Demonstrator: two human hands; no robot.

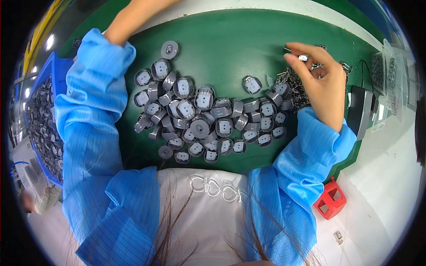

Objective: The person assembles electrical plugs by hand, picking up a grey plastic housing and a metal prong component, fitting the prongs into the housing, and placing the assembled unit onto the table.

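Note:
My right hand (321, 73) is raised above the right side of the green work surface. Its thumb and index finger close on a small metal piece (287, 49). Another shiny metal piece (303, 57) shows among its curled fingers. Directly below lies a heap of small metal parts (302, 94), partly covered by the hand. My left forearm (135, 20) stretches past the top edge, so its hand is out of the picture. Between my arms spreads a loose pile of round grey plastic housings (224, 127), many with pale, holed inserts facing up. One housing (252, 84) sits a little apart.
A blue bin (63, 73) full of dark parts stands at the left. On the right are a clear plastic box (392, 82) and a dark grey device (360, 111) at the edge of the green surface (217, 44). A red stool (330, 199) is on the floor.

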